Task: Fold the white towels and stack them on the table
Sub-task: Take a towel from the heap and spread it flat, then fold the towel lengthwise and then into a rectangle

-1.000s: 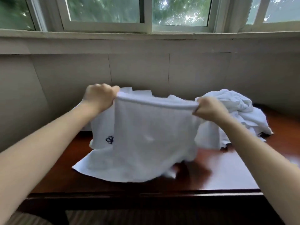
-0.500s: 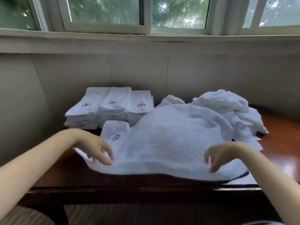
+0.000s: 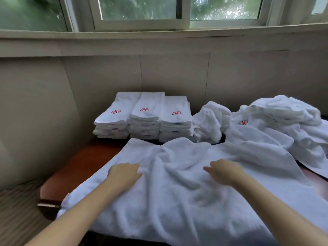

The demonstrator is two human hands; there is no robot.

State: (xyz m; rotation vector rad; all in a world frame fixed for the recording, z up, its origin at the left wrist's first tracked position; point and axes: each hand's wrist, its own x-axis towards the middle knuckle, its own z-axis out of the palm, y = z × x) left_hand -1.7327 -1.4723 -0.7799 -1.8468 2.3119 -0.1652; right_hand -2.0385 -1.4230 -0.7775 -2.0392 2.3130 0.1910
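1. A white towel (image 3: 177, 196) lies opened out and rumpled over the near part of the reddish-brown desk (image 3: 79, 167). Its near edge hangs past the desk's front.
2. The left hand (image 3: 124, 174) rests palm down on the left half of this towel. Its grip is loose, with the fingers laid on the cloth and pinching nothing.
3. The right hand (image 3: 225, 172) rests palm down on the right half, thumb pointing left. Its grip is likewise relaxed and flat on the cloth, closed on nothing.
4. The two hands sit well apart, with a ridge of wrinkles in the towel between them.
5. At the far left of the desk, against the wall (image 3: 106, 77), stand three stacks of folded towels (image 3: 145, 121) side by side and touching. Each top towel bears a red emblem (image 3: 144, 109).
6. Just right of the stacks sits a crumpled towel (image 3: 211, 119).
7. Further right is a heap of unfolded towels (image 3: 280, 121), reaching the far right edge of the towel under the hands.
8. A window (image 3: 140, 9) runs above the wall.
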